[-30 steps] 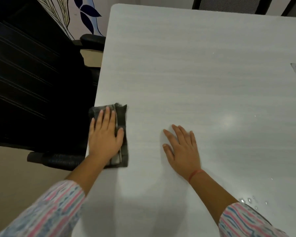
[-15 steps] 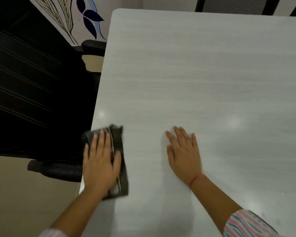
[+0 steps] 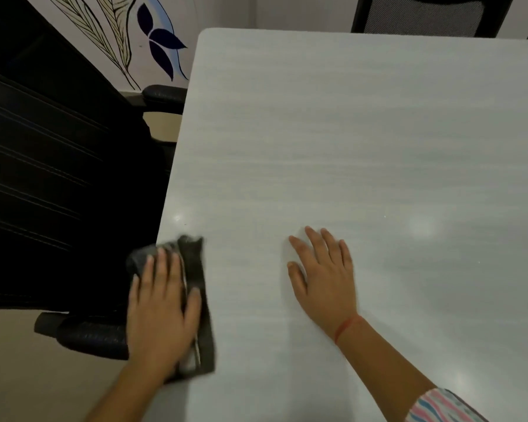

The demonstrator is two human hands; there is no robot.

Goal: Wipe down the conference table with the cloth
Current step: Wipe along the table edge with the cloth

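Note:
A pale grey conference table [image 3: 363, 153] fills the right of the view. A folded dark grey cloth [image 3: 200, 287] lies at the table's left edge, partly hanging over it. My left hand [image 3: 160, 312] presses flat on the cloth with fingers spread, covering most of it. My right hand [image 3: 325, 278] rests flat on the bare tabletop to the right of the cloth, palm down, holding nothing. A red thread circles the right wrist.
A black office chair [image 3: 52, 184] stands close against the table's left edge, its armrests [image 3: 83, 333] near my left hand. Another dark chair [image 3: 421, 13] stands at the far end. A wall with leaf drawings [image 3: 153, 41] is behind.
My left hand has slid the cloth toward me along the table's left edge. My right hand has stayed flat on the table. The view has shifted, and the recessed panel at the right edge has left it.

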